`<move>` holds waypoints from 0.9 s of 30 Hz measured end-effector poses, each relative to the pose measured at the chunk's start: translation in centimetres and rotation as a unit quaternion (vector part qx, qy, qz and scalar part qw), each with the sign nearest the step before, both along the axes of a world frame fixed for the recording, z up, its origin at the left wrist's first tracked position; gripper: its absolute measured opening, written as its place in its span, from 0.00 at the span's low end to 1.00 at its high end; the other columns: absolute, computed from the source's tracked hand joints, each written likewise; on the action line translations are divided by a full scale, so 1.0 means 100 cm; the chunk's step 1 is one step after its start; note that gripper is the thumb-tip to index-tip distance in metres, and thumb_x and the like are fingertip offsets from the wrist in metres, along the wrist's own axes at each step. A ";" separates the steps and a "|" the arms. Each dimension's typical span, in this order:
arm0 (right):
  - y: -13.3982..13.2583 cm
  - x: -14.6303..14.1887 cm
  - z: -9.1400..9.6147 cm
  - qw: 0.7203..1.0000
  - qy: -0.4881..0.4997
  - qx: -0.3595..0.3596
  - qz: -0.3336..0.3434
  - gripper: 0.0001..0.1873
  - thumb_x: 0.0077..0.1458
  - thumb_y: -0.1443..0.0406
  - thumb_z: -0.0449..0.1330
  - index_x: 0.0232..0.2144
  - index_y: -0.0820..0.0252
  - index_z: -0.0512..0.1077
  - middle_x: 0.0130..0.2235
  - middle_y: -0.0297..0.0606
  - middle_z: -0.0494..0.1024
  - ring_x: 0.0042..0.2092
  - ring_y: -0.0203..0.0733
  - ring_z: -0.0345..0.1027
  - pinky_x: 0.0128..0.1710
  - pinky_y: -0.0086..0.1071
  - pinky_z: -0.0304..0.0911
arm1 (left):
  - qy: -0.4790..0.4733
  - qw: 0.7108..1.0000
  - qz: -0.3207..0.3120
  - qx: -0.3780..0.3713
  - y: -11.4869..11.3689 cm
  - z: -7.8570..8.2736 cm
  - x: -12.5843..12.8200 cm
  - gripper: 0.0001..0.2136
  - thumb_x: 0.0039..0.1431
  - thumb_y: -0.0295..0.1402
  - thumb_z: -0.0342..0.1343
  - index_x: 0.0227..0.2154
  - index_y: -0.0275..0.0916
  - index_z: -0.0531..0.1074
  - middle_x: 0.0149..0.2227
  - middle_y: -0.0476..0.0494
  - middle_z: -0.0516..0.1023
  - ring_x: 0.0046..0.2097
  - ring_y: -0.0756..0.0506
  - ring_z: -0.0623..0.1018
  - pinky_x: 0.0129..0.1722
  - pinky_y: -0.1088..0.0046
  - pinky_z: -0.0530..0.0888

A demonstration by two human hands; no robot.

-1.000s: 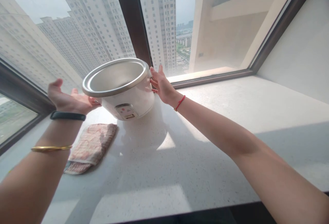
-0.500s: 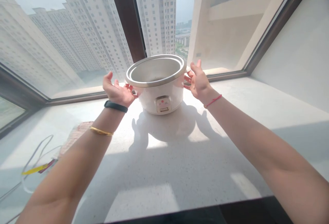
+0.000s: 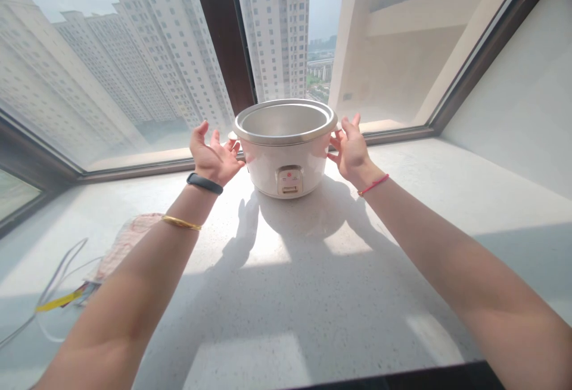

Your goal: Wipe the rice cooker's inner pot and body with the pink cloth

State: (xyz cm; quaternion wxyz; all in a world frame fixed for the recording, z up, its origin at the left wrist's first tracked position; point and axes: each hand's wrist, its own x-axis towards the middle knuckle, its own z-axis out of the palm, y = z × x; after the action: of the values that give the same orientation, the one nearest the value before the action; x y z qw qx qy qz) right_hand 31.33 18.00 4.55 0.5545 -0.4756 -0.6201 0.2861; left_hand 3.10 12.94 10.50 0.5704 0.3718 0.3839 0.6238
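Note:
A white rice cooker without a lid stands by the window, its wide grey rim level and its grey inside showing. On its front is a small panel with a red mark and a switch. My left hand, palm up with the thumb raised, has its fingers under the left handle and against the side wall. On the opposite side my right hand grips at the right handle, fingertips partly hidden by the cooker. A black band and a gold bangle circle my left wrist and forearm; a red string is on my right wrist.
The pale speckled ledge lies under the cooker, with a dark edge nearest me. Left of my forearm are a pinkish checked cloth, a grey cable and a yellow strip. Dark window frames rise behind.
The cooker has shifted slightly to the right and its rim has gone from tilted to level. Both my hands have moved right along with it.

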 end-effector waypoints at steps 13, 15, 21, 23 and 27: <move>-0.165 -0.013 -0.025 0.919 -0.295 0.262 -0.029 0.35 0.60 0.62 0.58 0.66 0.40 0.53 0.67 0.43 0.57 0.70 0.59 0.49 0.67 0.60 0.51 | 0.858 0.461 0.141 -0.178 -0.134 -0.077 -0.158 0.29 0.49 0.57 0.56 0.43 0.37 0.73 0.49 0.23 0.76 0.49 0.21 0.76 0.43 0.47 0.72; -0.176 -0.019 -0.032 0.906 -0.320 0.274 0.046 0.31 0.60 0.64 0.59 0.63 0.42 0.58 0.65 0.43 0.62 0.68 0.58 0.53 0.67 0.60 0.51 | 0.854 0.471 0.109 -0.193 -0.142 -0.082 -0.166 0.24 0.53 0.52 0.54 0.43 0.37 0.73 0.47 0.25 0.77 0.45 0.25 0.78 0.38 0.51 0.73; -0.180 -0.036 -0.052 0.900 -0.340 0.194 0.191 0.19 0.62 0.64 0.57 0.55 0.52 0.70 0.59 0.44 0.73 0.62 0.55 0.64 0.62 0.59 0.56 | 0.887 0.444 0.053 -0.111 -0.137 -0.076 -0.117 0.12 0.54 0.35 0.49 0.36 0.37 0.74 0.40 0.28 0.78 0.45 0.27 0.80 0.37 0.56 0.72; -0.183 -0.041 -0.055 0.897 -0.345 0.173 0.214 0.18 0.62 0.63 0.57 0.54 0.55 0.72 0.58 0.46 0.74 0.61 0.54 0.65 0.61 0.57 0.58 | 0.879 0.470 0.013 -0.082 -0.138 -0.073 -0.086 0.12 0.56 0.36 0.49 0.36 0.37 0.74 0.40 0.28 0.78 0.44 0.29 0.80 0.36 0.58 0.72; -0.191 -0.049 -0.056 0.880 -0.385 0.148 0.236 0.24 0.59 0.61 0.61 0.57 0.56 0.71 0.62 0.47 0.71 0.63 0.56 0.63 0.62 0.56 0.56 | 0.787 0.610 -0.090 0.011 -0.150 -0.072 -0.014 0.15 0.59 0.42 0.51 0.43 0.39 0.73 0.38 0.34 0.81 0.41 0.33 0.81 0.40 0.57 0.74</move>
State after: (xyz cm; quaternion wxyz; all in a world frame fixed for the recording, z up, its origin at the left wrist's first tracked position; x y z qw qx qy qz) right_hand 26.48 -1.08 -1.00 0.2521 -0.2999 -0.9137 0.1082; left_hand 1.66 -2.02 3.33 0.0980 0.7586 0.6429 0.0404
